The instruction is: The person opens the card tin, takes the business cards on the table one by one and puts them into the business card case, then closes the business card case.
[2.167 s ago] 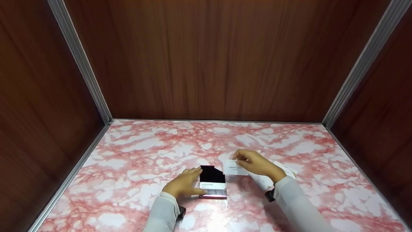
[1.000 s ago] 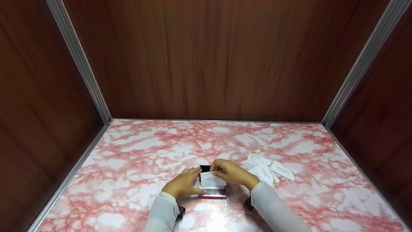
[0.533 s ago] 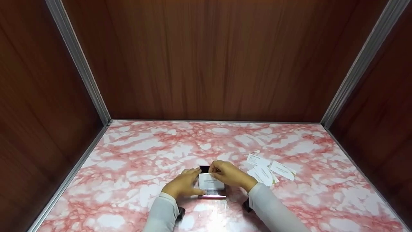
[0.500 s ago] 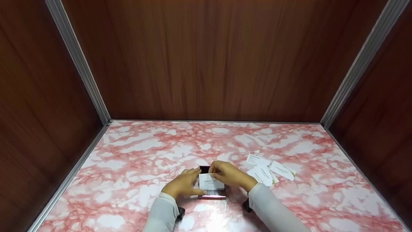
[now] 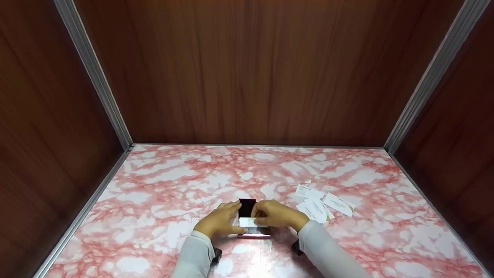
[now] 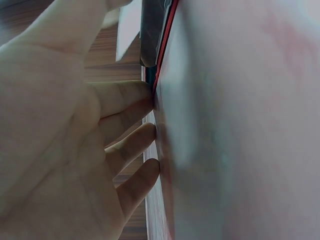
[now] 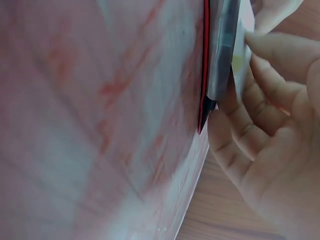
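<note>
A business card case (image 5: 247,208) with a black inside lies flat in the head view. Its thin red edge and clear pocket (image 7: 221,55) show in the right wrist view. My left hand (image 5: 219,220) steadies it from the left, thumb on the near part and straight fingers along the far left edge. Thumb and fingers of my right hand (image 5: 276,213) pinch a white business card (image 5: 247,222) low over the case, its near edge at the pocket. From the left wrist view the card (image 6: 129,27) stands tilted above the pocket. How far it is inside is hidden.
Several loose business cards (image 5: 316,208) lie overlapping to the right, beyond the right wrist. The tabletop (image 5: 185,173) has a red and white marbled pattern. Wood-grain panels (image 5: 247,77) with metal corner posts enclose the back and sides.
My right hand has brought a card leftward from beside the loose cards to over the case, then moved it nearer, down toward the pocket. The left hand has stayed put.
</note>
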Demonstrator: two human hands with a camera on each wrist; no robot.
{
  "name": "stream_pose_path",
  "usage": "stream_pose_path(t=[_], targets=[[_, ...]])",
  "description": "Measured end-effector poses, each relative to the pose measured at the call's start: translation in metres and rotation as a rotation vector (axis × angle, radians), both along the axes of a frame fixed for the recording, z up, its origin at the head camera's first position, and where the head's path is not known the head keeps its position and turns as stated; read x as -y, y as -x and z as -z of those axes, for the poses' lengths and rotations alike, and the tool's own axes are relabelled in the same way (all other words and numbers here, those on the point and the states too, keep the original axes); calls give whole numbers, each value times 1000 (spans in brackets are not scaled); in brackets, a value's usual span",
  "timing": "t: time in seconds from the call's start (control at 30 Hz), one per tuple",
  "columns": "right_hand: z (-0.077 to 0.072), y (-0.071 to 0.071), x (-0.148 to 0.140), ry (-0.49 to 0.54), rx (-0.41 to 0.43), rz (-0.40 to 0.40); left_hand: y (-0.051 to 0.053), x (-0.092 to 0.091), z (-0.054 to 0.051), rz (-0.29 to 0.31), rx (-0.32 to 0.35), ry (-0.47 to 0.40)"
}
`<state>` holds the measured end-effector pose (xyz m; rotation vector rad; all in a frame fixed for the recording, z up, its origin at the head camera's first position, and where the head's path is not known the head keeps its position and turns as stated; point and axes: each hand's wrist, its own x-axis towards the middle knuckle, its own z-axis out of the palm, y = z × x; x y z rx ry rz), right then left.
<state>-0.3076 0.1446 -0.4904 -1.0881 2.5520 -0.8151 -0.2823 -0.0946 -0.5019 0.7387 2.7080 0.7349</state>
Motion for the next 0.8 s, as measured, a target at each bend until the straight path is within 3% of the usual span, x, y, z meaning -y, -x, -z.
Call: stream_pose_path(t=[0.33, 0.8], targets=[[-3, -4, -1, -89, -56, -25, 2, 0, 2, 19, -36, 17], [-6, -5, -2, -122, -31, -24, -1, 0, 0, 4, -19, 2]])
